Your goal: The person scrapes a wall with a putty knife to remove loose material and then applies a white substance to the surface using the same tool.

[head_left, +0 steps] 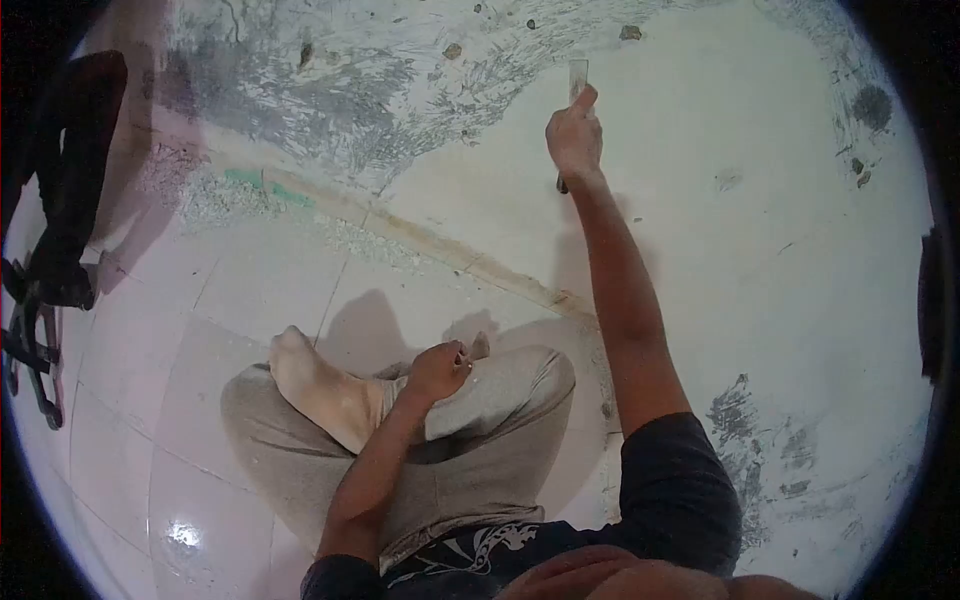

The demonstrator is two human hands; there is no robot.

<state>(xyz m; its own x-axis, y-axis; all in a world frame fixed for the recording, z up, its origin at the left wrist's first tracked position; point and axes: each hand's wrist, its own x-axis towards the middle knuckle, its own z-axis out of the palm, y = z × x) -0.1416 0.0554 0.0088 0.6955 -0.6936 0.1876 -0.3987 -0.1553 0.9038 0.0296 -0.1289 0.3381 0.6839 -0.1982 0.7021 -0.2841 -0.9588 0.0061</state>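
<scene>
My right hand [575,140] is wrapped around a putty knife [578,74], its flat blade pointing up and away over the pale wall [700,130]. The dark end of its handle shows below the fist. My left hand [440,372] rests closed over my folded leg, gripping a tool with a short flat tip [481,346] that sticks out past the fingers. Most of that tool is hidden in the fist. Smooth whitish filler covers the wall around my right hand, while grey scratched patches [370,95] show to its left.
A tan skirting strip [420,245] runs between wall and tiled floor [260,285]. Crumbled debris [220,205] lies along it at the left. A dark chair-like object [75,190] stands at the far left. Several dark holes [872,106] mark the wall.
</scene>
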